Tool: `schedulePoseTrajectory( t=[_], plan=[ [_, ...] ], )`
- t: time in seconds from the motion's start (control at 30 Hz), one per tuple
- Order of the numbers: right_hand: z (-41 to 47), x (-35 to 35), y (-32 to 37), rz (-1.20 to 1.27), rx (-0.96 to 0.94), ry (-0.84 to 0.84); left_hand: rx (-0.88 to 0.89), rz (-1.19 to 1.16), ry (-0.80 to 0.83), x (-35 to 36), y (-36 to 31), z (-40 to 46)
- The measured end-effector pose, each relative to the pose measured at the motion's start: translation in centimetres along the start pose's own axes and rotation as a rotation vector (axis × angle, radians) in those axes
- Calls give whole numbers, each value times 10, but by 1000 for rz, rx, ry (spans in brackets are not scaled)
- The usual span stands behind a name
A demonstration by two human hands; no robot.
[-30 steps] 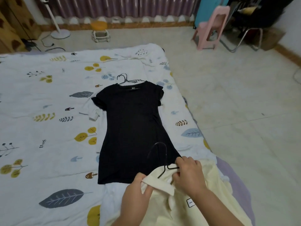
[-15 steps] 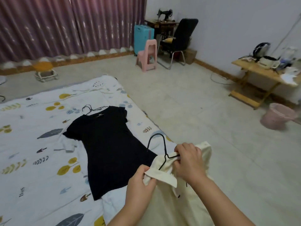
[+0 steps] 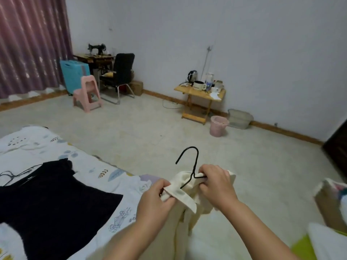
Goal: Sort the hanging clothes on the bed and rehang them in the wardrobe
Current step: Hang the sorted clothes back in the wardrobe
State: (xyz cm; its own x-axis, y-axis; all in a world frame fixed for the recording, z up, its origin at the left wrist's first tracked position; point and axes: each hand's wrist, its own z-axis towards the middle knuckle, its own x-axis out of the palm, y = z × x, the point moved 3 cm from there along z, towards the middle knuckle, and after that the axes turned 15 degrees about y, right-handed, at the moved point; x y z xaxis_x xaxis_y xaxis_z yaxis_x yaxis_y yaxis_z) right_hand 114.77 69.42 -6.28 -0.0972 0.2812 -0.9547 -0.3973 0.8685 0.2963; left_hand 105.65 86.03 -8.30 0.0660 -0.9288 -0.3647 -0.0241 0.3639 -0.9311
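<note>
Your view has swung up and to the right: the bed (image 3: 90, 171), which filled the frame a second ago, now sits low and to the left of your hands, and the far wall and floor dominate. The cream garment (image 3: 185, 192) has come up with you. It no longer lies on the bed; it hangs from your grip above the bed's edge. Treat this as the end of sorting for this item and the start of the carry to the wardrobe, which is not identifiable in view.

Your left hand (image 3: 155, 201) pinches a folded edge of the cream fabric at the shoulder. Your right hand (image 3: 216, 182) is closed on the fabric and the shoulder wire of the black hanger (image 3: 193, 166), just beside the left hand. The hook stands upright above both hands, free and unobstructed.

The cream garment is bunched at the neck, and its body drops below your wrists out of frame. Whether it seats squarely on the hanger cannot be told.

The black dress (image 3: 52, 203) lies flat on the bed, left of your left hand, its own hanger at the collar.
</note>
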Motion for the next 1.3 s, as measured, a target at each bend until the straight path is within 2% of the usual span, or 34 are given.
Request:
schedulePoseTrajectory(
  t=[0.2, 0.3, 0.37, 0.43, 0.5, 0.57, 0.63, 0.8, 0.93, 1.13, 1.2, 1.3],
  plan=[
    [-97, -75, -55, 127, 131, 17, 209, 99, 148, 45, -75, -11],
    [-154, -111, -78, 381, 125, 37, 297, 111, 213, 73, -112, -24],
    [-191, -134, -99, 527, 143, -35, 360, 98, 239, 92, -134, -36],
    [-226, -152, -120, 456, 240, -53, 416, 81, 258, 111, -153, -50],
    [-260, -164, -141, 221, 349, 20, 471, 58, 291, 130, -170, -65],
    [-293, -174, -153, 70, 369, 78, 531, 11, 344, 146, -187, -81],
    [-323, -186, -154, 64, 359, 49, 577, -60, 417, 161, -201, -95],
    [-394, -207, -139, 228, 330, -173, 684, -151, 645, 199, -231, -128],
    [-454, -213, -119, 349, 391, -447, 754, -147, 775, 221, -249, -153],
    [-534, -199, -69, 332, 601, -694, 827, -7, 1000, 225, -250, -191],
    [-554, -187, -49, 346, 668, -743, 838, 8, 1028, 227, -252, -208],
    [-587, -170, -14, 389, 738, -823, 880, 151, 992, 238, -252, -233]
  ],
)
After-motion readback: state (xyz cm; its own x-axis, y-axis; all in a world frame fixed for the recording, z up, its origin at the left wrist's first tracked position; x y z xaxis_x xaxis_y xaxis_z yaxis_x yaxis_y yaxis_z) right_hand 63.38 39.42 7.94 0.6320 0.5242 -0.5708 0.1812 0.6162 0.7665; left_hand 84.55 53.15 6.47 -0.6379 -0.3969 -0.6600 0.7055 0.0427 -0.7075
